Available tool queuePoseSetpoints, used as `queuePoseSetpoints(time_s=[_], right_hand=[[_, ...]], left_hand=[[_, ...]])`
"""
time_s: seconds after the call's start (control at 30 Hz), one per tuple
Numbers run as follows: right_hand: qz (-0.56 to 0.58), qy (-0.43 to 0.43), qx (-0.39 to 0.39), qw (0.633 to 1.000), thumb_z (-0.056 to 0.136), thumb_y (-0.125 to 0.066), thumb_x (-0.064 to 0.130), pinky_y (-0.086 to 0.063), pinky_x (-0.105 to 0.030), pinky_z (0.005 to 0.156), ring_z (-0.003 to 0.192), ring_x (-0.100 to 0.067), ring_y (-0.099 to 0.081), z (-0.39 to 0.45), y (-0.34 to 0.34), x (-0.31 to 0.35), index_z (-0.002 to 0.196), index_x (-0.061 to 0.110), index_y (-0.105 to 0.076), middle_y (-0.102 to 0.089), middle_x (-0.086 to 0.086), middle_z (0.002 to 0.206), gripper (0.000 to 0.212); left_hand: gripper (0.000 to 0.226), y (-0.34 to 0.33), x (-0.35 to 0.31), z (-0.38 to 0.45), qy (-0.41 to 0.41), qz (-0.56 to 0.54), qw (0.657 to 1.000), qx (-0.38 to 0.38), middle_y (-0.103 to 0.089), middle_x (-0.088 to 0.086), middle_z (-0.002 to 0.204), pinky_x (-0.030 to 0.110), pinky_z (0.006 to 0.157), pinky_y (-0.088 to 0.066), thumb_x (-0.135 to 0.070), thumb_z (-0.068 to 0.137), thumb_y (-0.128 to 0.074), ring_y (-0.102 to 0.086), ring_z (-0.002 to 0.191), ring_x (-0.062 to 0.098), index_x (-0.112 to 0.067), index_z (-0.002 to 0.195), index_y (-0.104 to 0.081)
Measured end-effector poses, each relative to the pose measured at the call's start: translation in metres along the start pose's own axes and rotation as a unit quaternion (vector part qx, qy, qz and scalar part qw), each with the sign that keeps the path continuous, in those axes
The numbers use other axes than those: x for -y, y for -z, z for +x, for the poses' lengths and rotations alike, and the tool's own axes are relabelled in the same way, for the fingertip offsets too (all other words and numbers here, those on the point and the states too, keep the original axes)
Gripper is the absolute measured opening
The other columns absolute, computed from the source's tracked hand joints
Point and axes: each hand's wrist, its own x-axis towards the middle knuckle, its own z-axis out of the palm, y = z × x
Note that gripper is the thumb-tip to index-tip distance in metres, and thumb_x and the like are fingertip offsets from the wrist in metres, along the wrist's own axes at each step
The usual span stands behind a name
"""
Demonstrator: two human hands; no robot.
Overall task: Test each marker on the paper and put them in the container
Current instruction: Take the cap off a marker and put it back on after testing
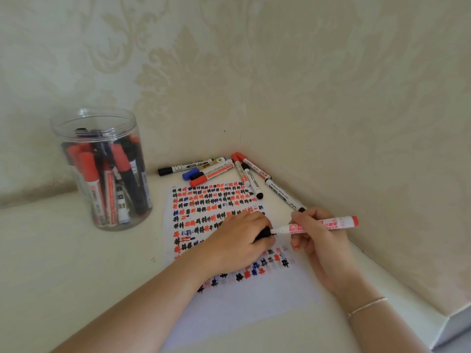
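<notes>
The right hand gripped a red marker by its white barrel, its long axis running left to right with the tip pointing left and the red end out to the right. The left hand pinched a black cap just at that tip, cap and tip touching or nearly so; whether the cap was going on or coming off could not be told. Both hands hovered over the paper, which was already crowded with red, black and blue test marks.

The jar stood well to the left and farther back, nearer the left hand, upright and open-topped, holding a bundle of red and black markers on end. A row of loose markers lay at the far edge of the paper, against the wall, probably still untested.
</notes>
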Motion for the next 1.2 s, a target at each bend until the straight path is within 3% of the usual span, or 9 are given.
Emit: queuePoseSetpoints(time_s=[0.17, 0.3, 0.43, 0.67, 0.77, 0.9, 1.03, 1.13, 1.2], right_hand=[[-0.052, 0.001, 0.068, 0.996, 0.07, -0.073, 0.013, -0.045, -0.024, 0.046, 0.046, -0.019, -0.052, -0.003, -0.001, 0.003, 0.071, -0.003, -0.061, -0.061, -0.016, 0.057, 0.02], [0.081, -0.042, 0.104, 0.99, 0.08, -0.058, 0.023, -0.055, -0.033, 0.06, 0.062, -0.028, -0.064, -0.002, 0.002, 0.004, 0.074, -0.005, -0.071, -0.069, -0.025, 0.081, 0.031], [0.063, -0.028, 0.053, 0.996, 0.081, -0.055, 0.025, -0.043, -0.027, 0.044, 0.044, -0.027, -0.048, -0.004, -0.002, 0.004, 0.064, -0.002, -0.064, -0.059, -0.021, 0.058, 0.033], [0.047, 0.076, 0.117, 0.989, 0.077, -0.041, 0.011, -0.024, -0.025, 0.039, 0.029, -0.02, -0.036, -0.016, -0.062, 0.025, 0.067, 0.001, -0.048, -0.047, -0.016, 0.04, 0.017], [0.031, 0.089, 0.177, 0.98, 0.076, -0.038, 0.012, -0.026, -0.024, 0.038, 0.027, -0.018, -0.037, -0.01, -0.085, 0.038, 0.066, 0.002, -0.047, -0.049, -0.011, 0.039, 0.016], [0.007, 0.043, 0.244, 0.969, 0.09, -0.052, 0.043, -0.033, -0.028, 0.041, 0.038, -0.02, -0.045, 0.017, -0.1, 0.072, 0.068, 0.007, -0.057, -0.055, -0.01, 0.049, 0.043], [-0.185, -0.004, 0.112, 0.976, 0.084, -0.053, 0.058, -0.054, -0.035, 0.071, 0.069, -0.023, -0.063, 0.067, -0.083, 0.092, 0.101, 0.01, -0.058, -0.065, -0.008, 0.078, 0.051], [-0.632, 0.012, 0.049, 0.773, 0.092, -0.056, 0.027, -0.044, -0.03, 0.072, 0.089, -0.025, -0.058, 0.095, -0.054, 0.064, 0.115, 0.009, -0.046, -0.061, -0.009, 0.101, 0.031], [-0.747, -0.003, 0.072, 0.661, 0.092, -0.048, 0.018, -0.043, -0.029, 0.074, 0.1, -0.029, -0.057, 0.099, -0.047, 0.041, 0.116, 0.01, -0.039, -0.058, -0.013, 0.115, 0.028]], left_hand=[[0.028, -0.002, 0.0, -0.005, -0.041, 0.063, 0.997, -0.033, -0.046, -0.008, 0.112, 0.027, 0.093, -0.029, -0.039, 0.099, -0.037, -0.038, 0.103, 0.008, -0.02, 0.112, -0.053], [0.021, 0.007, -0.001, -0.004, -0.053, 0.051, 0.993, -0.094, -0.049, -0.007, 0.095, 0.021, 0.078, -0.031, -0.037, 0.099, -0.042, -0.04, 0.085, 0.007, -0.019, 0.102, -0.053], [0.021, 0.011, -0.017, -0.009, -0.039, -0.14, 0.988, -0.05, -0.055, -0.009, 0.064, 0.019, 0.047, -0.035, -0.042, 0.097, -0.048, -0.046, 0.049, 0.005, -0.023, 0.1, -0.057], [0.061, 0.039, -0.025, -0.017, 0.096, -0.357, 0.897, -0.243, -0.032, -0.008, 0.04, 0.022, 0.04, -0.022, -0.048, 0.087, -0.045, -0.025, 0.036, 0.011, 0.007, 0.067, -0.062], [0.053, 0.058, -0.017, -0.028, 0.11, -0.347, 0.885, -0.292, -0.029, -0.003, 0.04, 0.025, 0.042, -0.022, -0.041, 0.093, -0.048, -0.024, 0.039, 0.014, -0.008, 0.052, -0.06], [0.034, 0.101, -0.021, -0.036, 0.074, -0.278, 0.9, -0.327, -0.043, -0.006, 0.051, 0.019, 0.044, -0.03, -0.039, 0.093, -0.05, -0.037, 0.045, 0.009, -0.011, 0.079, -0.063], [0.018, 0.173, 0.001, -0.044, 0.086, -0.153, 0.881, -0.439, -0.062, -0.009, 0.073, 0.015, 0.063, -0.047, -0.039, 0.084, -0.067, -0.059, 0.064, 0.003, -0.025, 0.086, -0.056], [0.02, 0.226, 0.029, -0.06, 0.104, -0.11, 0.84, -0.521, -0.062, -0.004, 0.069, 0.03, 0.066, -0.047, -0.036, 0.08, -0.072, -0.059, 0.063, 0.017, -0.023, 0.075, -0.057], [0.023, 0.245, 0.043, -0.066, 0.124, -0.092, 0.826, -0.542, -0.058, -0.005, 0.066, 0.027, 0.062, -0.042, -0.035, 0.082, -0.069, -0.053, 0.06, 0.014, -0.015, 0.079, -0.058]])
